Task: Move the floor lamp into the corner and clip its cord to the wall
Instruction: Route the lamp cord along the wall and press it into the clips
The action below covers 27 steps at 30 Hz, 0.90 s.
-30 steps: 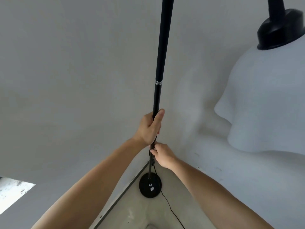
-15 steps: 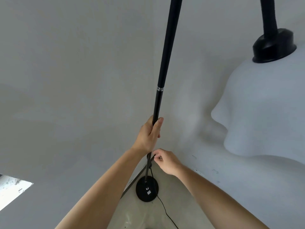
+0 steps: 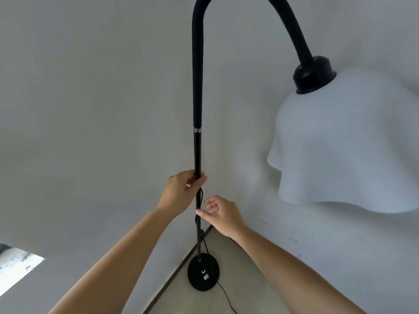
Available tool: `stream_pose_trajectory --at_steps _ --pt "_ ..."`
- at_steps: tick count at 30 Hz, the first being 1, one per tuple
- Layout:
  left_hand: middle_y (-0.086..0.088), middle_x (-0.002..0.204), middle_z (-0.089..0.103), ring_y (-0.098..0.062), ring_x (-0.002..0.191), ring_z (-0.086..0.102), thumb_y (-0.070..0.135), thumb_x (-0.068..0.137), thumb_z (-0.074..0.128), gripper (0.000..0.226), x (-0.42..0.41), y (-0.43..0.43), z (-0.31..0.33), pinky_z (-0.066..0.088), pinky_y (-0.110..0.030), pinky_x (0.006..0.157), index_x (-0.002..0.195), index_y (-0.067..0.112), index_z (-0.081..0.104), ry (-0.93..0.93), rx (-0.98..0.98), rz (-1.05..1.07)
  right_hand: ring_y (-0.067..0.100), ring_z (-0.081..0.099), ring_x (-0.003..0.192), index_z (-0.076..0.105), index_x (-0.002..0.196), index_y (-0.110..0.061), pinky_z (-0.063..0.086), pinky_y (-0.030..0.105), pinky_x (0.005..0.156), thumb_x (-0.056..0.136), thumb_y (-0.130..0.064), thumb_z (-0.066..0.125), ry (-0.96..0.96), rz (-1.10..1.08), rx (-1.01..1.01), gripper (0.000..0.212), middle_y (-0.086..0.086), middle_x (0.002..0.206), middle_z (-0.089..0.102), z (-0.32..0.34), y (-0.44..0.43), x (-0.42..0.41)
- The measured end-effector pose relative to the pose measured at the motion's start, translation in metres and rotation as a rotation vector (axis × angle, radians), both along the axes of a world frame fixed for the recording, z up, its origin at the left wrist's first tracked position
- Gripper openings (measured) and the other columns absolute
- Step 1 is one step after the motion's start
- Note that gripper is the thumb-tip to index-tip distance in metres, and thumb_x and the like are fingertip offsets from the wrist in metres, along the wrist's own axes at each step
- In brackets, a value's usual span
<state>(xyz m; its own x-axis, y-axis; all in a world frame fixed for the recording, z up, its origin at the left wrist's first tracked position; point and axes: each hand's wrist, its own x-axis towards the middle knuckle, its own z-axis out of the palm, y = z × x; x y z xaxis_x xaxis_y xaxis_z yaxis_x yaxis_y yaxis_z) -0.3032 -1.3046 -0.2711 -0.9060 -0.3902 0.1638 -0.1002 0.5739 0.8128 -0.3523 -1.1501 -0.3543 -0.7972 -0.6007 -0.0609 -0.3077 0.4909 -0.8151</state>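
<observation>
A black floor lamp stands in the room's corner. Its pole (image 3: 197,87) rises straight from a round black base (image 3: 203,274) on the floor, then bends over at the top to a white wavy shade (image 3: 344,150) at the right. My left hand (image 3: 182,191) is wrapped around the pole at mid height. My right hand (image 3: 221,215) hovers just right of the pole below it, fingers spread, one fingertip touching the pole. A thin black cord (image 3: 224,298) runs from the base along the floor toward the bottom edge.
Two grey walls meet behind the lamp, with a dark skirting line (image 3: 167,284) along the left wall's foot. A bright opening (image 3: 15,266) shows low at the far left. The pale floor narrows into the corner.
My right hand has let go of the lower pole and opened, moving slightly right. The view has tilted up, showing the lamp's curved neck. My left hand keeps its grip.
</observation>
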Motion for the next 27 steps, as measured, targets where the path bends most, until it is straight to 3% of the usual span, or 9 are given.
stream_pose_trajectory --at_steps 3,5,7,9,13,16,20,23,27 --pt "0.024 0.078 0.072 0.004 0.081 0.067 0.041 0.089 0.068 0.003 0.002 0.002 0.001 0.048 -0.008 0.068 0.089 0.041 0.071 0.017 0.053 0.027 0.000 0.059 0.063 0.072 0.088 -0.019 0.044 0.016 0.061 0.092 -0.049 0.064 0.151 -0.042 -0.068 0.031 -0.012 0.071 0.067 0.006 -0.012 0.003" --pt "0.027 0.081 0.071 0.005 0.082 0.066 0.043 0.088 0.068 0.002 0.002 0.001 0.002 0.047 -0.005 0.069 0.088 0.043 0.071 0.002 0.090 0.032 0.006 0.049 0.051 0.069 0.075 -0.013 0.040 0.025 0.055 0.098 -0.035 0.060 0.215 -0.056 -0.089 0.034 -0.007 0.056 0.057 0.007 -0.012 0.004" --pt "0.028 0.082 0.071 0.005 0.082 0.066 0.045 0.087 0.069 0.002 0.001 -0.003 0.003 0.047 -0.006 0.068 0.087 0.045 0.071 -0.019 0.121 0.041 0.004 0.054 0.058 0.069 0.080 -0.015 0.045 0.025 0.059 0.098 -0.033 0.058 0.164 -0.072 -0.091 0.028 -0.008 0.064 0.063 0.009 -0.009 0.006" --pt "0.026 0.082 0.072 0.003 0.082 0.067 0.046 0.086 0.070 0.003 -0.001 -0.006 0.003 0.047 -0.007 0.070 0.086 0.044 0.072 -0.035 0.142 0.056 0.009 0.055 0.065 0.062 0.083 -0.015 0.045 0.026 0.064 0.095 -0.031 0.057 -0.040 -0.096 -0.169 0.020 -0.005 0.072 0.063 0.011 -0.002 0.008" --pt "0.024 0.079 0.072 0.006 0.079 0.065 0.047 0.086 0.070 0.006 -0.006 -0.010 0.005 0.044 -0.002 0.064 0.080 0.050 0.070 -0.027 0.177 0.107 0.007 0.066 0.070 0.057 0.079 -0.021 0.046 0.028 0.077 0.090 -0.034 0.057 -0.359 0.125 -0.143 0.017 -0.007 0.063 0.064 0.010 0.021 0.004" --pt "0.025 0.079 0.071 0.007 0.077 0.064 0.047 0.086 0.069 0.010 -0.008 -0.012 0.007 0.041 0.000 0.062 0.077 0.050 0.070 -0.019 0.201 0.130 0.004 0.062 0.064 0.055 0.082 -0.025 0.047 0.027 0.071 0.087 -0.047 0.059 -0.296 0.207 0.048 0.023 -0.006 0.063 0.063 -0.006 0.044 0.002" --pt "0.016 0.084 0.072 0.006 0.081 0.063 0.051 0.086 0.067 0.005 -0.006 -0.005 0.000 0.043 -0.006 0.068 0.083 0.050 0.070 -0.012 0.225 0.155 0.020 0.063 0.075 0.060 0.085 -0.017 0.049 0.035 0.072 0.093 -0.049 0.050 -0.272 0.172 0.279 0.034 0.008 0.089 0.072 -0.038 0.076 0.005" --pt "0.013 0.091 0.070 0.001 0.082 0.064 0.056 0.085 0.065 0.012 -0.006 0.005 -0.009 0.043 -0.012 0.068 0.087 0.044 0.068 -0.021 0.242 0.221 0.017 0.064 0.080 0.067 0.097 -0.019 0.045 0.025 0.067 0.103 -0.044 0.039 -0.268 0.117 0.357 0.038 0.004 0.098 0.073 -0.055 0.094 0.011" --pt "0.003 0.076 0.054 -0.015 0.065 0.051 0.054 0.083 0.068 0.036 0.001 0.035 -0.032 0.042 -0.026 0.057 0.086 0.023 0.052 -0.101 0.294 0.436 0.000 0.053 0.059 0.068 0.103 -0.025 0.034 0.011 0.053 0.106 -0.043 0.033 -0.157 0.136 0.368 0.039 -0.009 0.069 0.060 -0.054 0.107 0.015"
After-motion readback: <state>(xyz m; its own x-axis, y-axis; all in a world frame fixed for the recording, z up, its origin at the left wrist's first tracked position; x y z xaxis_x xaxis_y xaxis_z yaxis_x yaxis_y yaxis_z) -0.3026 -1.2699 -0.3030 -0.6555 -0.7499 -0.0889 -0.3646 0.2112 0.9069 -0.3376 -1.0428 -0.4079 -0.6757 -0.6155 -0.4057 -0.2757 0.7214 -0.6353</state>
